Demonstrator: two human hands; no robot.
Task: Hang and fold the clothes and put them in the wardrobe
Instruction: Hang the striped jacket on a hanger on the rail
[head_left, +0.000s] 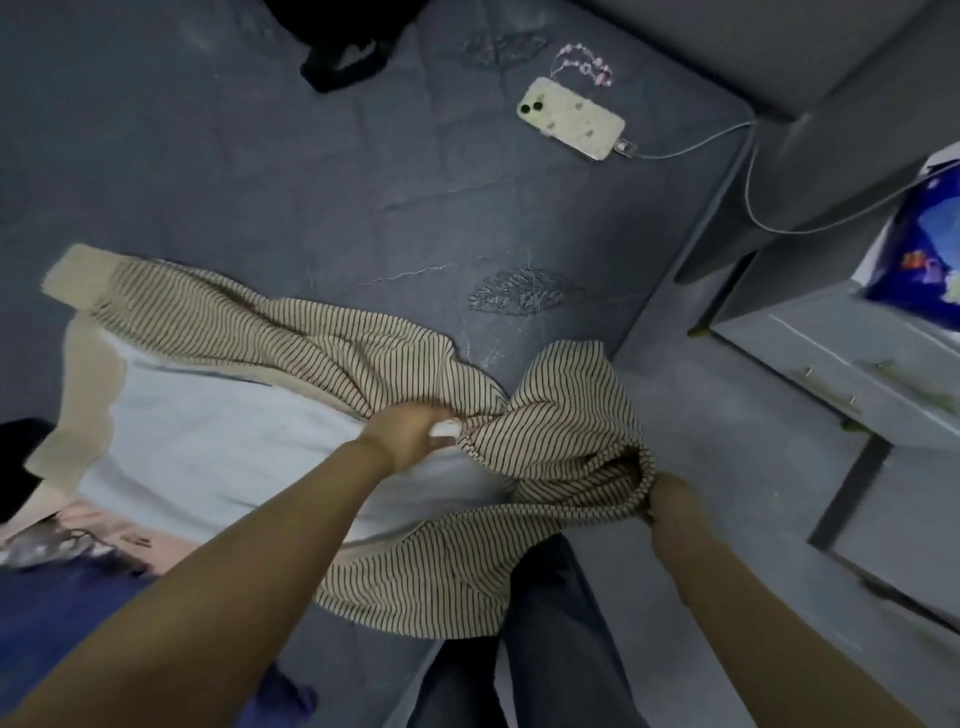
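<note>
A striped top (363, 353) is gripped by both hands, the left hand (410, 434) bunching its middle and the right hand (670, 499) pinching its edge, over a grey bed (260, 182). A charging phone (570, 118) and black garment (337, 52) are seen farther up the sheet, with drawers (857, 374) beside the bed.

shirt (322, 338) on bed (260, 182), phone (570, 118) behind

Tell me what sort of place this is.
Most likely a bedroom: a bed under a grey sheet, clothes such as the striped top spread on it, a phone charging there, and a drawer unit alongside.
</note>
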